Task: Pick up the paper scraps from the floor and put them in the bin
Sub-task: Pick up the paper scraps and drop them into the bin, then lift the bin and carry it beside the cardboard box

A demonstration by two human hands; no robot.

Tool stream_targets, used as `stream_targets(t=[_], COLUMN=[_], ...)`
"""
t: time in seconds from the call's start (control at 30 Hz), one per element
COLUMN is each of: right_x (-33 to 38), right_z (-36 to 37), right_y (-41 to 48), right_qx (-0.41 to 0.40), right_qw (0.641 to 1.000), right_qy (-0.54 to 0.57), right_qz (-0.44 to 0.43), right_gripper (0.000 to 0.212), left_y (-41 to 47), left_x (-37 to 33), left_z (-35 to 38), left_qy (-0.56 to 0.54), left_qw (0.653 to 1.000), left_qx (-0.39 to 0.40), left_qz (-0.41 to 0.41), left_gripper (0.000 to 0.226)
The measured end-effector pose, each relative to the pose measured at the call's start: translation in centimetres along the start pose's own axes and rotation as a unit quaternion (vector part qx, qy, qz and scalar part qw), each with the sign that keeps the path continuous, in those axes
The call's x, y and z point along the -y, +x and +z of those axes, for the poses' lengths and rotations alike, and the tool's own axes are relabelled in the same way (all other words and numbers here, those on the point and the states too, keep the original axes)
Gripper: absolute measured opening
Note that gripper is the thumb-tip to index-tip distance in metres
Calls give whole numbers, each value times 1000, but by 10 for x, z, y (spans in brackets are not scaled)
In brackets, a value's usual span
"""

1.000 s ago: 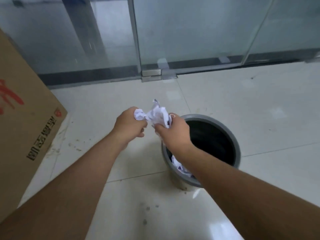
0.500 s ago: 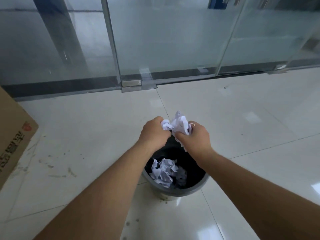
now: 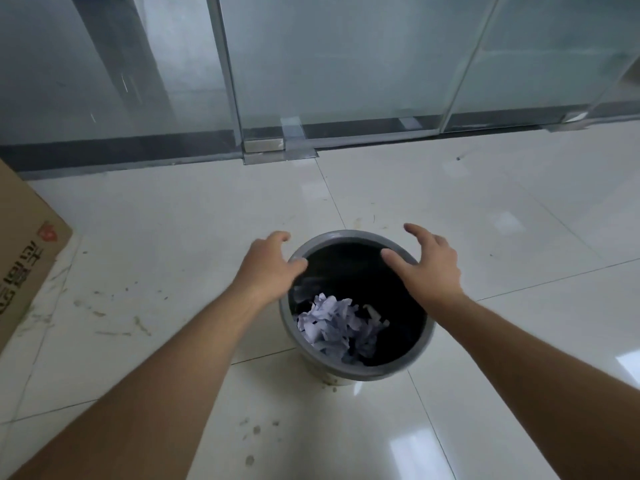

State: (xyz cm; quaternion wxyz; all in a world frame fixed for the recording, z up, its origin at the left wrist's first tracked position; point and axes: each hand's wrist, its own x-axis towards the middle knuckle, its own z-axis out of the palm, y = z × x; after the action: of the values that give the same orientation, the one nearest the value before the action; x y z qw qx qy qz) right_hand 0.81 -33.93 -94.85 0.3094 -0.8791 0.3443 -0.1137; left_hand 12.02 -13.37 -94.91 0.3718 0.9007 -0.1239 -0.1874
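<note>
Below, one round grey plastic bin holding crumpled white paper scraps, count unclear. Above its rim, left hand and right hand, fingers spread, empty. Brown cardboard box cut off.

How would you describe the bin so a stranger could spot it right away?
Start at the glass doors along the far wall, then come toward the viewer across the pale tiled floor. The bin stands there below two open hands: round, grey-rimmed, black inside, with crumpled white paper scraps in it, unlike the brown cardboard box nearby.
</note>
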Motion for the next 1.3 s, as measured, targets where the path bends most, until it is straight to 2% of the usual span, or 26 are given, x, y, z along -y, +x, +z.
stream_targets(t=[0.07, 0.17, 0.27, 0.4, 0.57, 0.7, 0.8, 0.9, 1.1, 1.3], right_x=[-15, -37, -46, -48, -42, -10, 39, 116, 298, 462], right_z=[-1, 2, 12, 24, 21, -10, -61, -148, -368, -577], right_y=[3, 3, -1, -2, -3, -18, -20, -12, 16, 45], right_qx=[-7, 57, 143, 122, 135, 167, 183, 182, 127, 55], right_qw=[998, 989, 978, 982, 985, 983, 981, 982, 992, 996], right_qy=[-63, -113, -129, -126, -92, -51, -29, -22, -15, 14], right_qz=[27, 69, 84, 68, 62, 62, 61, 52, -4, -66], right_gripper=[66, 70, 62, 44, 47, 44, 41, 41, 50, 57], left_y=[1, -2, -12, -11, -10, -32, -54, -74, -114, -148], left_x=[17, 36, 37, 41, 46, 23, -22, -100, -310, -512], left_z=[0, 12, 30, 46, 36, -4, -56, -137, -326, -502], left_qy=[13, -1, -25, 12, 9, 3, -11, -22, -20, -23], left_qw=[998, 995, 994, 999, 999, 998, 997, 996, 998, 993], left_qx=[-12, 25, 65, -3, -22, -24, -19, -20, -41, -109], left_qz=[-52, -93, -84, -47, -40, -58, -80, -82, -30, 41], left_gripper=[70, 79, 59, 33, 27, 27, 23, 20, 19, 19])
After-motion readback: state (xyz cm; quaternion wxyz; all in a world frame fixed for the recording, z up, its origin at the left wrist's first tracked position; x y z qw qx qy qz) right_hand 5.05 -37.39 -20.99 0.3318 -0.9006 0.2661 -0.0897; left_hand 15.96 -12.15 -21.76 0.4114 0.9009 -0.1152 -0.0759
